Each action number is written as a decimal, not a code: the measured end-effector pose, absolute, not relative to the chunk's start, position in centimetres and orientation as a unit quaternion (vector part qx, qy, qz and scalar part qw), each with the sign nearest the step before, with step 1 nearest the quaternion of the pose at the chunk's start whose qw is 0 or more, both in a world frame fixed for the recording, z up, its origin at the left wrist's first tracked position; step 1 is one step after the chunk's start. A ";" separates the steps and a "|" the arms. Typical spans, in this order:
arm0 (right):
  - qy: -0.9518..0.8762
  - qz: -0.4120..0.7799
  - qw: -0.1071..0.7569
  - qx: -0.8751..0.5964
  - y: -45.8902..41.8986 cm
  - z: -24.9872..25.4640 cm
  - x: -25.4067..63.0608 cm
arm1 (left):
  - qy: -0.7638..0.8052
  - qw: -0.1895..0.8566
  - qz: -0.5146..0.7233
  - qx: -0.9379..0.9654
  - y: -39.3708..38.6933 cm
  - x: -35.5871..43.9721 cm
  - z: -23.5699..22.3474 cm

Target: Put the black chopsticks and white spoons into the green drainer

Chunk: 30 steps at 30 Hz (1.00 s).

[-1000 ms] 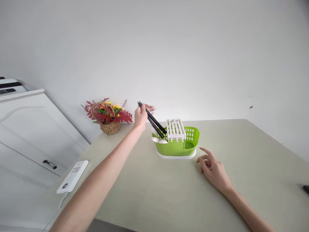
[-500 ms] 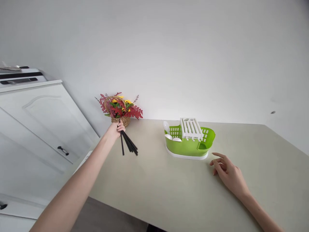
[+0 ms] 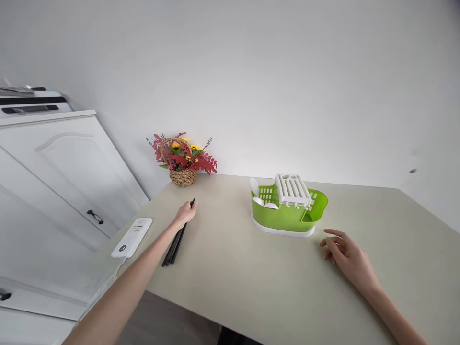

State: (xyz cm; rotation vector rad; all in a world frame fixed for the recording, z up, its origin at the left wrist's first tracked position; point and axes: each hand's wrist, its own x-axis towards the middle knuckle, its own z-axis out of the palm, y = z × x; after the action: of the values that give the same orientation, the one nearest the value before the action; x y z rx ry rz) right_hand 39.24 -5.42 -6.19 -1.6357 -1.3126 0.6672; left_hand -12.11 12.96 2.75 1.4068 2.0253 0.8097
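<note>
My left hand [image 3: 186, 212] is closed around one end of a bundle of black chopsticks [image 3: 176, 245], on the left part of the table [image 3: 230, 282]. Their far ends fan out slightly toward the table's front edge. My right hand [image 3: 347, 256] rests on the table at the right, fingers loosely bent and apart, holding nothing. Just beyond its fingertips stands a green utensil holder [image 3: 278, 221] with a white base. White spoons [image 3: 254, 186] sit in its left compartment, and a white slotted rack [image 3: 293, 189] spans the top.
A wicker basket [image 3: 183, 178] of red and yellow artificial flowers stands by the wall. A white power bank [image 3: 132, 237] with a cable lies at the left table edge. Beside the table are white cabinets [image 3: 68, 172] with dark handles.
My left hand has come down and nearer with the chopsticks, whose free ends have swung from the right round to the front left. The power bank now shows fully. My right hand stays put.
</note>
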 end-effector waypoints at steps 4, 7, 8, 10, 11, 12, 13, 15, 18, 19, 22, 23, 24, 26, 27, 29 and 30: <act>-0.527 0.278 0.451 -0.664 -5.4 -6.0 39.2 | 0.758 0.167 0.244 0.581 13.0 -12.0 1.3; -0.523 0.281 0.445 -0.670 -5.5 -5.7 39.1 | 0.757 0.112 0.215 0.607 13.0 -11.7 0.5; -0.523 0.282 0.444 -0.671 -5.4 -5.7 39.1 | 0.755 0.096 0.209 0.614 13.0 -11.6 0.3; -0.522 0.284 0.442 -0.672 -5.4 -5.6 39.1 | 0.748 0.070 0.200 0.628 12.9 -11.4 -0.1; -0.522 0.285 0.441 -0.672 -5.4 -5.5 39.0 | 0.744 0.060 0.198 0.636 12.9 -11.2 -0.3; -0.522 0.287 0.440 -0.672 -5.4 -5.5 39.0 | 0.738 0.052 0.197 0.643 12.8 -11.1 -0.5; -0.523 0.288 0.440 -0.671 -5.4 -5.4 39.0 | 0.732 0.044 0.196 0.651 12.8 -11.0 -0.6; -0.524 0.288 0.438 -0.671 -5.4 -5.3 39.0 | 0.720 0.034 0.199 0.664 12.7 -10.7 -0.7; -0.530 0.284 0.433 -0.672 -5.4 -5.1 39.0 | 0.706 0.028 0.207 0.677 12.7 -10.6 -0.7; -0.531 0.283 0.432 -0.672 -5.4 -5.1 38.9 | 0.702 0.027 0.210 0.680 12.6 -10.6 -0.7; -0.534 0.278 0.432 -0.672 -5.4 -5.0 38.9 | 0.695 0.030 0.221 0.683 12.4 -10.5 -0.5; -0.535 0.278 0.432 -0.671 -5.4 -5.0 38.9 | 0.694 0.032 0.224 0.684 12.4 -10.5 -0.5; -0.537 0.277 0.433 -0.670 -5.4 -5.0 39.0 | 0.693 0.034 0.228 0.683 12.3 -10.4 -0.5; -0.539 0.276 0.431 -0.669 -5.5 -5.1 39.0 | 0.693 0.039 0.235 0.681 12.2 -10.3 -0.4; -0.540 0.275 0.429 -0.670 -5.5 -5.1 39.0 | 0.693 0.043 0.238 0.679 12.2 -10.3 -0.4; -0.540 0.273 0.424 -0.673 -5.5 -5.2 39.1 | 0.693 0.050 0.244 0.677 12.1 -10.2 -0.5; -0.540 0.274 0.422 -0.674 -5.5 -5.3 39.1 | 0.692 0.052 0.247 0.676 12.1 -10.1 -0.5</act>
State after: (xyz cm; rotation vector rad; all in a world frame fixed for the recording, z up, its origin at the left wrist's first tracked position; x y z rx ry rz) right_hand 39.10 -5.48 -5.25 -1.6885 -1.3527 0.6849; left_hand -10.09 12.05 -0.49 2.0546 2.1056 0.7524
